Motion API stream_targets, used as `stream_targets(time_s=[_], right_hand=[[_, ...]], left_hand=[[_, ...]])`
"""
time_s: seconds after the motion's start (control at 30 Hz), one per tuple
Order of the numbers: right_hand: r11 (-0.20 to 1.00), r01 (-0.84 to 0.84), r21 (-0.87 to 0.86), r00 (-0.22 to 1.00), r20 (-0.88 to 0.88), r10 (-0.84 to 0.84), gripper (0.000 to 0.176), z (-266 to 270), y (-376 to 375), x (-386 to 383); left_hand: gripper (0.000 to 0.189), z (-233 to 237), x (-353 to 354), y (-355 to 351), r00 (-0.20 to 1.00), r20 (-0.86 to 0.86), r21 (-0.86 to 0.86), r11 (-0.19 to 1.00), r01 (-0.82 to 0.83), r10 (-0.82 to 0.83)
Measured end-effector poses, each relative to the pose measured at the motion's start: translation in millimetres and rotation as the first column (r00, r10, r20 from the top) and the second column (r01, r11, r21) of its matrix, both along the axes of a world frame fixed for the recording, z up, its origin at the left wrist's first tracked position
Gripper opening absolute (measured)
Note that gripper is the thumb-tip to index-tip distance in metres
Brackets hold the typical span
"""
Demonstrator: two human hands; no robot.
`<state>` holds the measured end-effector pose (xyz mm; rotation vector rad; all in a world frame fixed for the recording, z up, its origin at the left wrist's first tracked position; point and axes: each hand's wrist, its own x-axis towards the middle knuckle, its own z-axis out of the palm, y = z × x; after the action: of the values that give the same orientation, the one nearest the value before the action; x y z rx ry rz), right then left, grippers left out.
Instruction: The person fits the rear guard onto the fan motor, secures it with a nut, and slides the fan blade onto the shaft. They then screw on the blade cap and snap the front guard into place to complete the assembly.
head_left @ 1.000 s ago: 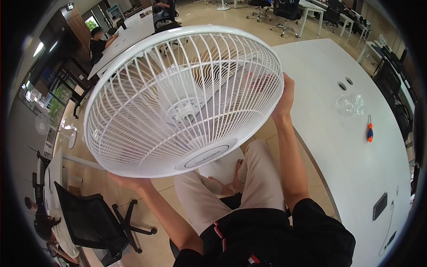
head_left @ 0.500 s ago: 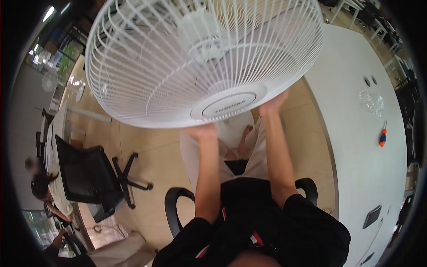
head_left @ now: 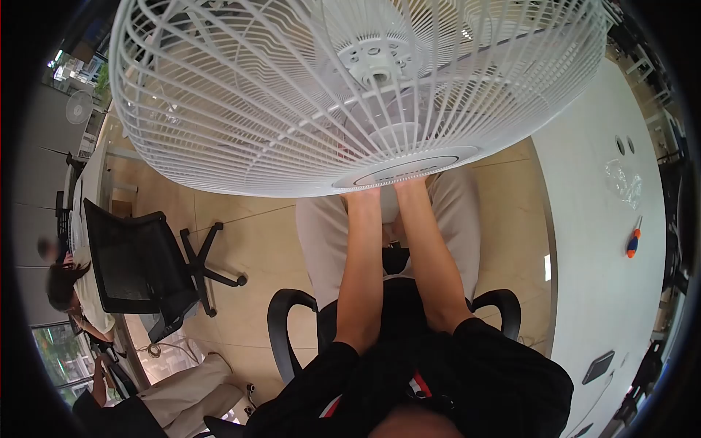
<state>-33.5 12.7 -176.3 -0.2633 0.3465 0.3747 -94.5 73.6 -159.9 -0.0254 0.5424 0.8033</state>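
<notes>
A large white fan (head_left: 292, 139) with a round wire cage fills the upper half of the view, tilted, its oval badge towards me. Through the bars a white hub (head_left: 378, 62) and part of a see-through blade can be seen. Both my forearms reach up to the lower edge of the cage, close together. My left hand (head_left: 363, 194) holds the fan from below, left of the badge's middle. Just beside it, my right hand (head_left: 410, 184) holds it too. The cage and badge cover most of the fingers of both hands.
A white desk (head_left: 584, 292) curves along the right, bearing a crumpled clear plastic bag (head_left: 623, 182), an orange-and-blue screwdriver (head_left: 633, 243) and a phone (head_left: 598, 367). At left stands a black office chair (head_left: 139, 263). Other people sit at the far left. Chair armrests (head_left: 285, 328) flank me.
The fan looks larger and nearer, and its cage has shifted right and tilted. My hands have come closer together beneath the badge, the right one moving inward from the rim.
</notes>
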Motion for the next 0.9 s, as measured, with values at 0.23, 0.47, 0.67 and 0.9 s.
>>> stream_targets(time_s=[0.23, 0.47, 0.67, 0.9], right_hand=[[0.896, -0.132, -0.424, 0.991, -0.086, 0.105, 0.058, -24.4, -32.1, -38.0], [0.909, -0.260, -0.326, 0.966, -0.095, 0.242, 0.057, 42.3, -27.7, -65.8], [0.943, -0.274, -0.190, 0.962, -0.051, 0.270, 0.071, 36.5, -27.2, -56.1], [0.953, -0.298, -0.055, 0.952, 0.054, 0.301, 0.091, 35.2, -37.5, -62.3]], left_hand=[[0.074, -24.1, 7.2, 13.0, 0.997, -0.061, 0.018, 0.999, -0.042, 0.043], [0.070, -4.2, 1.6, 3.8, 0.996, -0.025, 0.066, 0.994, -0.082, 0.084], [0.069, 9.2, 3.6, 4.3, 0.990, 0.055, 0.224, 0.965, -0.139, 0.130], [0.073, 39.0, -6.3, -8.4, 0.999, 0.052, 0.249, 0.969, 0.000, -0.013]])
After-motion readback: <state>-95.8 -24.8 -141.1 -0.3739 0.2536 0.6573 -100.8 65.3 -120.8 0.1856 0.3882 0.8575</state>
